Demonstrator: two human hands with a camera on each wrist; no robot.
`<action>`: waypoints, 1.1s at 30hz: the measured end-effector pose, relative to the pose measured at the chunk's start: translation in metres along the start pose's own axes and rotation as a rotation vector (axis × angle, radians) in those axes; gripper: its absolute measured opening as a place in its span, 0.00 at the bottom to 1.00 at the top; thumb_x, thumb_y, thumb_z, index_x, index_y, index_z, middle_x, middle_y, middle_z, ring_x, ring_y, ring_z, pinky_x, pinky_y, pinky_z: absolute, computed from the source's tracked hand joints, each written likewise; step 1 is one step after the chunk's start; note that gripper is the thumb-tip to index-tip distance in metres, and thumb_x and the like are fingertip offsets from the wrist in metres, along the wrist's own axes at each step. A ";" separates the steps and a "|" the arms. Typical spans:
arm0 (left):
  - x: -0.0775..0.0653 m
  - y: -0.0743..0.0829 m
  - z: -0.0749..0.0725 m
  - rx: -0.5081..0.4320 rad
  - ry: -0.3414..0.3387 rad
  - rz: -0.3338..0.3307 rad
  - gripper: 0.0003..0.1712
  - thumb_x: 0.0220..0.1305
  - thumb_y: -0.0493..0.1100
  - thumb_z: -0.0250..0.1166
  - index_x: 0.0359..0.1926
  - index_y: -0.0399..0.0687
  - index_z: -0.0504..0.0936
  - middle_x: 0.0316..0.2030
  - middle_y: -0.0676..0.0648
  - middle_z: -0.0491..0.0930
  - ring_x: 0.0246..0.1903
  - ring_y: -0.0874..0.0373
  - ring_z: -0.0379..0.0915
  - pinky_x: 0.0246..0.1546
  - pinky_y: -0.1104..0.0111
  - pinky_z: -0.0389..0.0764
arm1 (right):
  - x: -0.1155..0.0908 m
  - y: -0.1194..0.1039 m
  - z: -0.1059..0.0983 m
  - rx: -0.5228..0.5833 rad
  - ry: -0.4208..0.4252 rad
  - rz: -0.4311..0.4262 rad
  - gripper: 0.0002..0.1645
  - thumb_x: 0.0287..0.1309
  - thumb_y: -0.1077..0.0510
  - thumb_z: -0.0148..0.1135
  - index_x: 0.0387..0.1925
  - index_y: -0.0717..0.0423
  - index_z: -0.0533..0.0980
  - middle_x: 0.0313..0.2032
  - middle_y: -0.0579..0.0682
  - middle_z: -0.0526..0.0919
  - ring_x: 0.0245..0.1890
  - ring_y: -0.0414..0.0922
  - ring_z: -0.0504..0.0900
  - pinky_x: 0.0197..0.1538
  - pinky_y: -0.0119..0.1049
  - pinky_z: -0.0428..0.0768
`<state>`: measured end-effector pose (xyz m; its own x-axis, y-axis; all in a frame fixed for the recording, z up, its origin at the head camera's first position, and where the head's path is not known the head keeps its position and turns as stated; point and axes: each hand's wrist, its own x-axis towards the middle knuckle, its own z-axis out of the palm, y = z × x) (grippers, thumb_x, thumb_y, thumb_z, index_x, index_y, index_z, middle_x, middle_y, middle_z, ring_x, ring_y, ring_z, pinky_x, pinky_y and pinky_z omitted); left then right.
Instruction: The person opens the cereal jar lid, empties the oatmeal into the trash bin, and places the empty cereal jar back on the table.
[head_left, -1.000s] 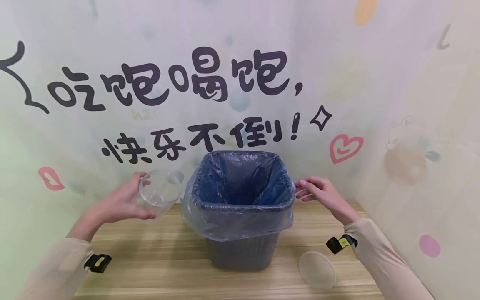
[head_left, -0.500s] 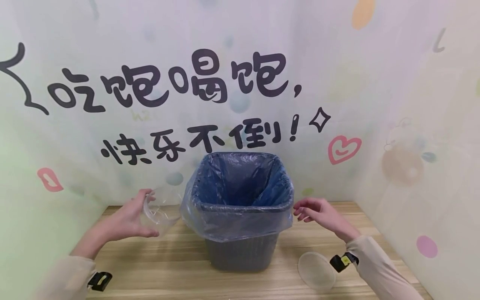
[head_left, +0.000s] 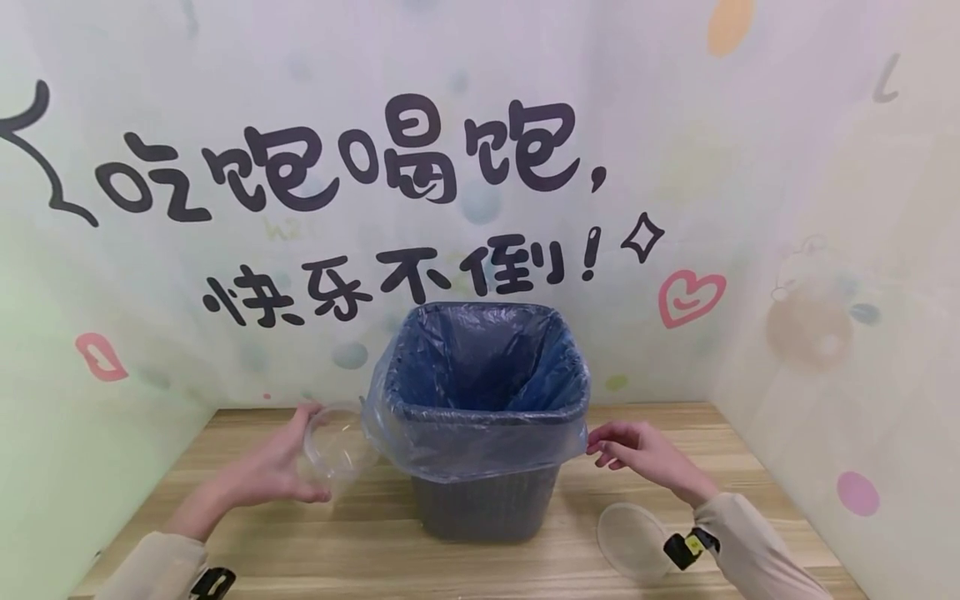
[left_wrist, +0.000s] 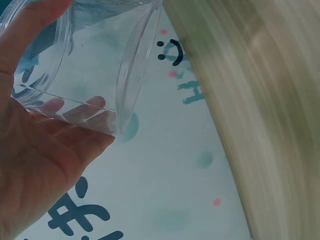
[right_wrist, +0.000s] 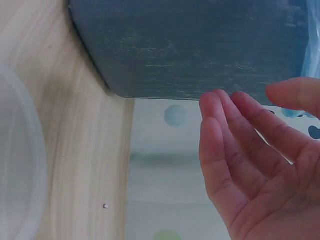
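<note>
My left hand grips a clear round plastic container left of the bin, a little above the tabletop. In the left wrist view, thumb and fingers wrap the container's wall from two sides, and nothing shows inside it. A grey trash bin lined with a blue plastic bag stands upright in the middle. My right hand is beside the bin's right side, fingers loosely bent and holding nothing; the right wrist view shows its fingertips right at the bin's edge.
A round translucent lid lies flat on the wooden table, right of the bin and near the right wrist. A printed wall rises behind the table, with side walls left and right. A tiny speck lies on the wood.
My left hand has lowered with the container toward the table and shifted slightly right, turning the container's opening. My right hand has dropped a little along the bin's right side. Bin and lid stay put.
</note>
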<state>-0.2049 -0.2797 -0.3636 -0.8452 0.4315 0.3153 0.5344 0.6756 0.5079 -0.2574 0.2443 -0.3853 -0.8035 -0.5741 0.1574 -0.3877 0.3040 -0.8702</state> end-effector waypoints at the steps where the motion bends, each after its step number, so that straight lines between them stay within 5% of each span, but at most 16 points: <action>1: 0.000 0.000 0.002 -0.008 -0.003 0.006 0.63 0.30 0.50 0.83 0.62 0.30 0.55 0.52 0.28 0.72 0.48 0.38 0.73 0.48 0.44 0.74 | -0.001 0.001 0.001 -0.002 -0.005 -0.008 0.15 0.68 0.66 0.50 0.49 0.75 0.74 0.41 0.62 0.83 0.36 0.46 0.84 0.38 0.37 0.83; 15: -0.017 0.001 0.022 -0.023 -0.021 0.085 0.61 0.32 0.51 0.82 0.60 0.27 0.56 0.53 0.30 0.73 0.52 0.34 0.70 0.49 0.39 0.71 | -0.016 0.012 0.002 0.001 -0.035 0.010 0.16 0.69 0.66 0.49 0.49 0.78 0.73 0.42 0.63 0.82 0.36 0.49 0.84 0.38 0.40 0.83; 25: -0.029 0.005 0.040 -0.052 -0.033 0.220 0.60 0.32 0.49 0.83 0.61 0.30 0.57 0.52 0.35 0.76 0.50 0.38 0.73 0.49 0.57 0.78 | -0.016 0.015 0.005 0.027 -0.046 0.046 0.17 0.69 0.66 0.49 0.50 0.79 0.72 0.42 0.65 0.82 0.37 0.49 0.84 0.39 0.42 0.83; 33: -0.035 0.012 0.054 -0.135 -0.087 0.269 0.59 0.35 0.50 0.82 0.62 0.35 0.56 0.54 0.36 0.74 0.50 0.48 0.73 0.49 0.60 0.77 | -0.016 0.020 0.006 0.011 -0.046 0.022 0.16 0.69 0.67 0.49 0.48 0.80 0.72 0.41 0.63 0.83 0.36 0.49 0.84 0.37 0.40 0.83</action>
<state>-0.1690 -0.2543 -0.4120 -0.6668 0.6376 0.3858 0.7282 0.4473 0.5193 -0.2498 0.2544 -0.4082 -0.7899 -0.6020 0.1165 -0.3648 0.3087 -0.8784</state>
